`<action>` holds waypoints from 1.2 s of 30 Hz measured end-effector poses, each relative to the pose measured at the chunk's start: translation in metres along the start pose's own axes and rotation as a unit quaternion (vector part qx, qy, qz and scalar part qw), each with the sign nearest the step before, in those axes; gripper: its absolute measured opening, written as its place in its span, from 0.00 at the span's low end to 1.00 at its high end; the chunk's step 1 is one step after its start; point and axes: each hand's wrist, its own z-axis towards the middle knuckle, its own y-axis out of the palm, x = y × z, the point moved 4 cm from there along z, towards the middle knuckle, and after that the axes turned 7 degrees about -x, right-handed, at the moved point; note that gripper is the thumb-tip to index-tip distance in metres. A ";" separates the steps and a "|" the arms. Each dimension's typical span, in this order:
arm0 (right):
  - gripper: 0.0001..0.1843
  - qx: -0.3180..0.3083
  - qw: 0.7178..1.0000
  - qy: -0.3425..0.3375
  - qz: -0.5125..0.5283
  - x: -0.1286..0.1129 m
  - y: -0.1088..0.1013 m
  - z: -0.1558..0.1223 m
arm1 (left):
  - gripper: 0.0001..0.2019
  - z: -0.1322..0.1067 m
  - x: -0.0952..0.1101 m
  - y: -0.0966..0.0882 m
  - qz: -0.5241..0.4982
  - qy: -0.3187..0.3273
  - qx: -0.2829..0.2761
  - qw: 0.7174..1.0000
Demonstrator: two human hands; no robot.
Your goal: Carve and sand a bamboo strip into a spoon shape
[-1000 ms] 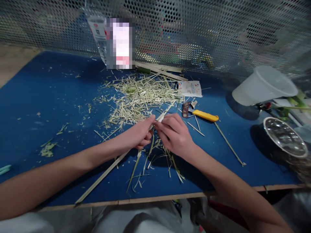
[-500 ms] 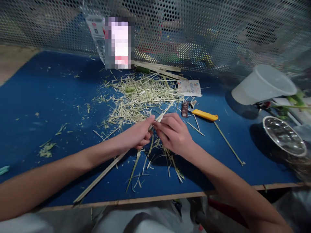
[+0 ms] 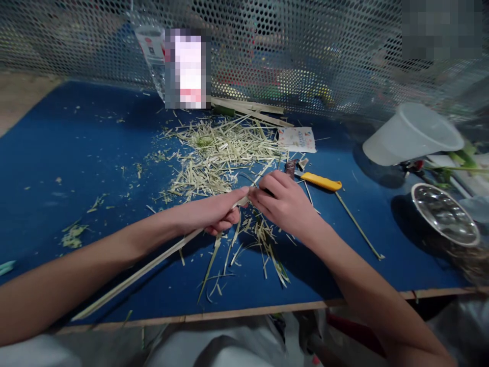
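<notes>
My left hand (image 3: 213,210) is closed around a long pale bamboo strip (image 3: 137,274) that runs down-left under my forearm toward the table's front edge. My right hand (image 3: 284,203) is closed too, pinching the strip's far tip just beyond the left fingers. Whether it also holds a small tool I cannot tell. Thin slivers (image 3: 244,250) lie on the blue mat (image 3: 76,153) under both hands. A heap of pale shavings (image 3: 221,153) lies just behind them.
A yellow-handled knife (image 3: 323,181) lies right of my right hand, with a thin stick (image 3: 359,227) beyond it. A white plastic cup (image 3: 412,133) on its side and a metal bowl (image 3: 445,214) sit far right. Perforated mesh (image 3: 305,51) walls the back. A plastic bottle (image 3: 153,51) stands there.
My right hand has shifted up and to the right along the strip. The strip's near end has swung left and lower toward the table edge. The left hand has stretched forward slightly.
</notes>
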 end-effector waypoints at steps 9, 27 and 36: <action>0.06 0.159 0.974 0.110 0.120 0.017 -0.018 0.000 | 0.24 -0.002 0.015 -0.035 -0.183 0.133 0.000 0.974; 0.07 0.097 0.930 0.202 0.291 0.009 -0.001 0.002 | 0.20 0.005 0.013 -0.020 0.017 0.272 0.159 0.949; 0.07 0.094 0.923 0.216 0.304 0.016 -0.001 0.000 | 0.14 0.001 0.015 -0.023 0.021 0.261 0.183 0.948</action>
